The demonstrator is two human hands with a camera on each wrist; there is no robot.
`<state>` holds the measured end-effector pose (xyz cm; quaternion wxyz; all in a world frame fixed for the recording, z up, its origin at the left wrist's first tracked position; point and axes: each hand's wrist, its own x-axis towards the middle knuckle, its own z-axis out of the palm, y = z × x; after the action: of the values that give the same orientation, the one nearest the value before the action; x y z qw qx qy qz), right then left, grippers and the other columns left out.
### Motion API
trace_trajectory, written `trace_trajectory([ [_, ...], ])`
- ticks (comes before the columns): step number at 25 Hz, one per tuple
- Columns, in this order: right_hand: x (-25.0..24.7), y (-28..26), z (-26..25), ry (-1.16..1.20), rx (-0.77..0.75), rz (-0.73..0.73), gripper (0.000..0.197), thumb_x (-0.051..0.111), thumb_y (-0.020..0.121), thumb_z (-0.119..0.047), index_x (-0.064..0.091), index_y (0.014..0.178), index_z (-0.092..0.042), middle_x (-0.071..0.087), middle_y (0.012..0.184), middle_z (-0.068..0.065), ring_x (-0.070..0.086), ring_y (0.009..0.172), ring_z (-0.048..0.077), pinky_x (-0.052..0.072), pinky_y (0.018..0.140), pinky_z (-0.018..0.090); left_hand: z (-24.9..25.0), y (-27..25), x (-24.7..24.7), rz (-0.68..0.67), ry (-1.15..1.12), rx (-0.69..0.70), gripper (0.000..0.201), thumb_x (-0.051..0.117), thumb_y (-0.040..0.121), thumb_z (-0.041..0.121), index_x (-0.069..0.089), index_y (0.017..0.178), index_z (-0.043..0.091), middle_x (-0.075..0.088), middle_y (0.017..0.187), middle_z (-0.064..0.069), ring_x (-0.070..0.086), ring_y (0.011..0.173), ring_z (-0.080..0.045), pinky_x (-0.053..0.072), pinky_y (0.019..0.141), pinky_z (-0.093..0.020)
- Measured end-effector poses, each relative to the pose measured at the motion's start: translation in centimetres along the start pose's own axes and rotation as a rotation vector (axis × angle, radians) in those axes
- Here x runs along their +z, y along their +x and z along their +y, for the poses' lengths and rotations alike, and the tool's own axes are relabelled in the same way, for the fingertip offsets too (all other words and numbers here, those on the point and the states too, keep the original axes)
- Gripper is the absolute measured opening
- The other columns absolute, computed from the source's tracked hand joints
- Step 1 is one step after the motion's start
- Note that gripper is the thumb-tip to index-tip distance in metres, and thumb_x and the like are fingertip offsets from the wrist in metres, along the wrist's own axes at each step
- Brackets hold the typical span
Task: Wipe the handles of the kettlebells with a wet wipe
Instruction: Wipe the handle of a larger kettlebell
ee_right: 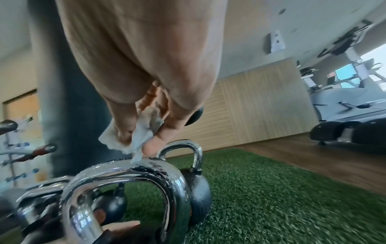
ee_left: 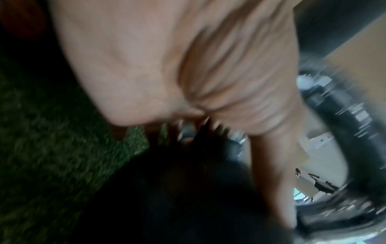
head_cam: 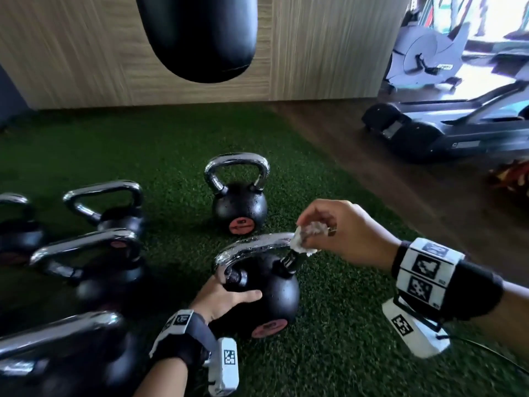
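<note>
A kettlebell (head_cam: 266,293) stands on the turf (head_cam: 343,325) between the hands, the left hand (head_cam: 226,299) on its near side, the right hand (head_cam: 340,233) above its handle (head_cam: 254,245). Another kettlebell (head_cam: 239,207) stands beyond it; more kettlebells (head_cam: 94,253) lie left of the left hand.

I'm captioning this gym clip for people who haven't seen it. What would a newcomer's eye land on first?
First, the right hand pinching a crumpled wet wipe against the right end of a shiny, droplet-covered chrome handle near the middle of the head view. The left hand steadies that kettlebell on the green turf. More kettlebells line the left side, and a black punching bag hangs at the top.
</note>
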<state>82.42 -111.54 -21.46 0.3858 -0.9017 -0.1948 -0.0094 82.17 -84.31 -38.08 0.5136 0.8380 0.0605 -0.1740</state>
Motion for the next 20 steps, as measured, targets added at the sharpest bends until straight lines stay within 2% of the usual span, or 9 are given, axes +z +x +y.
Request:
trace_trajectory([
  [3,0.3,1.1,0.2,-0.138,-0.102,-0.039,0.02,0.086,0.075,-0.03,0.074,0.091,-0.034,0.07,0.092,-0.014,0.067,0.086,0.003,0.057,0.078,0.027,-0.9,1.3,1.9,0.082,-0.232,0.09,0.057,0.091,0.056,0.052,0.076,0.099,0.018,0.079,0.091,0.004,0.074,0.092,-0.014,0.056,0.094,-0.036],
  [5,1.0,0.9,0.1,-0.179,-0.167,-0.07,0.017,0.082,0.078,-0.034,0.076,0.094,-0.036,0.065,0.096,-0.015,0.065,0.088,0.002,0.054,0.076,0.018,-1.4,1.4,3.0,0.226,-0.304,0.12,0.038,0.088,0.07,0.046,0.075,0.092,0.017,0.078,0.086,0.0,0.072,0.084,-0.01,0.054,0.081,-0.022],
  [7,1.0,1.1,-0.3,-0.207,-0.191,-0.117,0.015,0.076,0.083,-0.037,0.076,0.098,-0.034,0.063,0.099,-0.017,0.063,0.089,0.0,0.052,0.072,0.013,-0.9,1.1,3.9,0.327,-0.315,0.132,0.024,0.085,0.077,0.039,0.075,0.088,0.02,0.078,0.089,0.001,0.07,0.084,-0.001,0.048,0.075,-0.01],
  [9,1.0,2.1,-0.7,-0.244,-0.236,-0.149,0.014,0.073,0.086,-0.034,0.077,0.099,-0.031,0.064,0.099,-0.015,0.062,0.086,0.0,0.051,0.072,0.015,-1.1,0.9,4.3,0.352,-0.332,0.134,0.025,0.082,0.08,0.038,0.076,0.094,0.019,0.078,0.093,0.004,0.069,0.087,0.002,0.046,0.077,-0.009],
  [11,1.5,3.2,-1.1,-0.262,-0.272,-0.12,0.013,0.074,0.087,-0.026,0.078,0.1,-0.028,0.064,0.099,-0.011,0.061,0.084,0.002,0.05,0.074,0.017,-0.9,1.0,3.9,0.342,-0.314,0.167,0.022,0.08,0.082,0.038,0.076,0.098,0.025,0.078,0.094,0.012,0.066,0.085,0.009,0.043,0.073,-0.002],
  [13,2.6,3.6,-1.7,-0.275,-0.288,-0.11,0.017,0.075,0.087,-0.016,0.079,0.102,-0.025,0.06,0.101,-0.006,0.059,0.086,0.004,0.045,0.075,0.013,-0.5,0.7,3.7,0.289,-0.227,0.193,0.016,0.077,0.085,0.041,0.072,0.1,0.046,0.071,0.091,0.035,0.061,0.087,0.022,0.039,0.072,0.004],
  [16,3.8,3.9,-2.7,-0.314,-0.363,-0.144,0.031,0.069,0.085,-0.001,0.078,0.106,-0.021,0.066,0.098,-0.002,0.061,0.09,0.01,0.048,0.085,0.022,-0.1,0.2,2.7,0.205,-0.164,0.174,0.029,0.074,0.086,0.047,0.062,0.096,0.07,0.059,0.091,0.054,0.052,0.087,0.033,0.033,0.07,0.01],
  [18,3.9,4.2,-3.0,-0.345,-0.383,-0.176,0.025,0.068,0.086,-0.002,0.079,0.1,-0.02,0.069,0.095,-0.007,0.061,0.087,0.006,0.05,0.088,0.023,-0.3,0.5,2.4,0.183,-0.147,0.168,0.03,0.074,0.08,0.058,0.058,0.098,0.075,0.059,0.093,0.053,0.052,0.089,0.034,0.034,0.072,0.009],
  [20,4.0,4.2,-3.0,-0.359,-0.367,-0.21,0.019,0.071,0.087,-0.01,0.081,0.1,-0.021,0.067,0.096,-0.014,0.055,0.086,-0.004,0.042,0.084,0.006,-0.9,0.9,2.6,0.19,-0.159,0.154,0.046,0.07,0.067,0.071,0.059,0.111,0.068,0.066,0.103,0.041,0.054,0.1,0.026,0.035,0.083,0.002],
])
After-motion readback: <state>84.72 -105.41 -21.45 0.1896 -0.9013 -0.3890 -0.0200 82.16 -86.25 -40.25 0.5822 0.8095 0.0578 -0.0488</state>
